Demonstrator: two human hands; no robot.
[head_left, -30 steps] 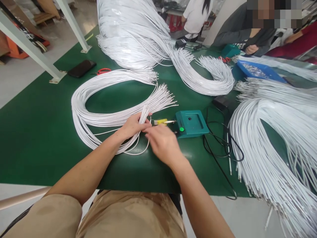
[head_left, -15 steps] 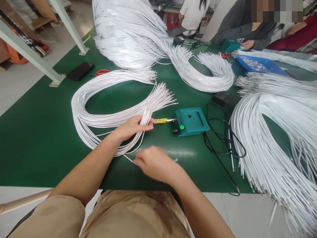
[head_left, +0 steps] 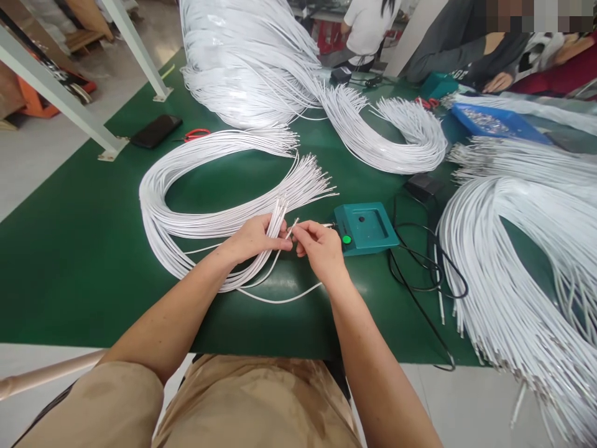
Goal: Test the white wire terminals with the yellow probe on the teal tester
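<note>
My left hand [head_left: 259, 236] is closed around a small bunch of white cables [head_left: 278, 214], their tips pointing up. Close beside it, my right hand [head_left: 321, 246] pinches the end of a single white cable [head_left: 293, 228]. A loose length of cable curves across the table below both hands. Just past my right hand sits a teal device [head_left: 368, 227] with a lit green button; its metal tip is partly hidden behind my fingers. A larger bundle of white cables [head_left: 158, 205] lies curled to the left of my hands.
Big heaps of white cables lie at the back [head_left: 247, 62] and at the right [head_left: 494, 249]. A black cord [head_left: 420, 287] trails from the device. Red-handled scissors [head_left: 196, 134] and a black phone [head_left: 156, 130] lie back left. A blue tray [head_left: 499, 123] stands near a co-worker's hand [head_left: 498, 83].
My right hand has moved up from near the table's front edge to beside my left hand, bringing a cable end with it. My left hand keeps its bunch in nearly the same place.
</note>
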